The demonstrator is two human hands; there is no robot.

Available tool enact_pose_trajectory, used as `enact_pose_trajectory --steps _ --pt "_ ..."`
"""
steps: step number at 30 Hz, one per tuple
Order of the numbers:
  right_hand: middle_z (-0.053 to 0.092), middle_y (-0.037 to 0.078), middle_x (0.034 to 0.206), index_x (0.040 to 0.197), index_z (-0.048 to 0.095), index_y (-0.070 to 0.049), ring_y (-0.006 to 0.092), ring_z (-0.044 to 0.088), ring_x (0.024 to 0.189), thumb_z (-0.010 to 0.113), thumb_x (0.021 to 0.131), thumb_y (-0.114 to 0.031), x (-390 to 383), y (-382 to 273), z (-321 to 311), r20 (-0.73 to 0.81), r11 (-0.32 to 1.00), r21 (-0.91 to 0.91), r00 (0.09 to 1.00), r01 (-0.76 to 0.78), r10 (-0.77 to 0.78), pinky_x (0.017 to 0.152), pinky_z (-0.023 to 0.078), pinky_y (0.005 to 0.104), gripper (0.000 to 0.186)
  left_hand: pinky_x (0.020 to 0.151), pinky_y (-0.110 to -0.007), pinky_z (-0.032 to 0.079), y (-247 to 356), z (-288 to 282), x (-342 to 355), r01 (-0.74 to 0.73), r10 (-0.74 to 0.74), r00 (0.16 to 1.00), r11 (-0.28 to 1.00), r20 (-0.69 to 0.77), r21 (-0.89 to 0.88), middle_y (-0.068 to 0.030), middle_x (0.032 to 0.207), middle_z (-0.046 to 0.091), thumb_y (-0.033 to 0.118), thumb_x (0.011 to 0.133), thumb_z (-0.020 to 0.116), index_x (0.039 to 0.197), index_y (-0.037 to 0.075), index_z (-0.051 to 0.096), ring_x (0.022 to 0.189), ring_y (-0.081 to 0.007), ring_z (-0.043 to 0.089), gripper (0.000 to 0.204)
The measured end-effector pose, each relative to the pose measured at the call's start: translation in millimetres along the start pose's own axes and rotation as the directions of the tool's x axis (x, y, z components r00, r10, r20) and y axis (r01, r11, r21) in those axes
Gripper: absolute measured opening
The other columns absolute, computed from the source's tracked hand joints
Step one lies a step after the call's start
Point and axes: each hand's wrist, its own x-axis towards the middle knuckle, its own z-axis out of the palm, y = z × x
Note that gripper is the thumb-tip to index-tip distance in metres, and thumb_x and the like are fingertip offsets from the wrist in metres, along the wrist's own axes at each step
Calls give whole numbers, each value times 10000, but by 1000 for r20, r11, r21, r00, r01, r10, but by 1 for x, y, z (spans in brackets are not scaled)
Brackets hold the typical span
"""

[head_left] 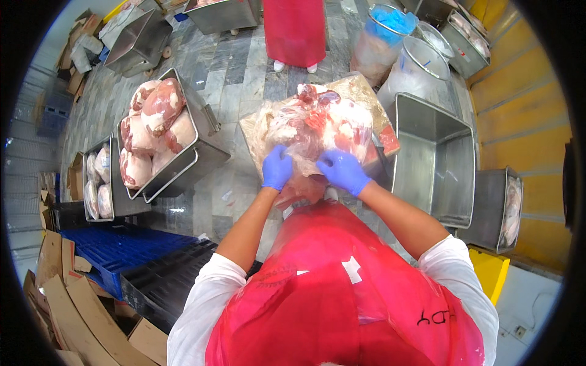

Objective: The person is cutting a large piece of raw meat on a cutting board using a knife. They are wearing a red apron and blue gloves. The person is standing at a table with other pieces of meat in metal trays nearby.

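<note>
In front of me, an open cardboard box (359, 87) holds large pieces of raw meat (348, 125) with white fat and red flesh. A clear plastic liner (297, 160) covers part of the meat and hangs over the box's near side. My left hand (278, 168), in a blue-purple glove, is closed on the liner at the near left. To its right, my right hand (343, 171), gloved alike, has its fingers curled around the liner's near edge. Both hands are at about the same height, a short gap apart.
A metal bin (204, 160) heaped with meat cuts (162, 113) stands left; a bare metal tub (453, 177) stands right. Plastic-lined barrels (421, 67) are at the far right. A person in a red apron (295, 30) stands opposite. Blue pallets (116, 250) and cardboard (91, 317) lie lower left.
</note>
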Motion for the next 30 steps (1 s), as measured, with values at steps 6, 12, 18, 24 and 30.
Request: enact_pose_trajectory --steps 6,12,18,24,30 --pt "450 215 1518 1532 437 -168 421 377 1436 722 848 -485 56 7 -25 -230 880 -421 912 222 -340 1120 353 569 806 841 -498 521 13 3 15 46 -58 989 994 -135 -95 -245 1001 708 214 880 587 1090 53 674 936 -436 678 279" --pt "475 179 1514 1523 436 -104 436 356 1451 731 783 -523 100 19 3 -396 958 -274 918 -91 -26 1165 241 666 901 828 -492 520 6 32 28 28 -79 946 986 -313 -166 -259 958 700 139 912 530 1080 44 652 918 -435 681 228" --pt "574 143 1396 1421 554 -142 435 370 1432 714 790 -454 102 36 12 -473 984 -175 879 -27 -60 1154 231 684 722 814 -468 520 6 51 37 58 -167 869 969 -466 -240 -237 952 692 90 918 498 1097 46 611 895 -409 682 217" --pt "632 109 1192 1274 645 -209 407 470 1319 734 764 -370 109 42 8 -496 987 -138 857 77 -136 1096 274 677 542 853 -467 512 37 39 46 -161 103 906 981 -411 -109 -210 1112 674 122 917 563 1177 65 612 960 -403 660 271" --pt "632 84 1089 1117 653 -177 327 576 1142 743 739 -325 117 37 7 -494 995 -39 864 90 -97 1052 303 647 416 1103 -516 340 72 28 77 -442 567 793 788 -225 429 -168 1399 563 265 900 658 1360 153 618 1321 -408 461 475"
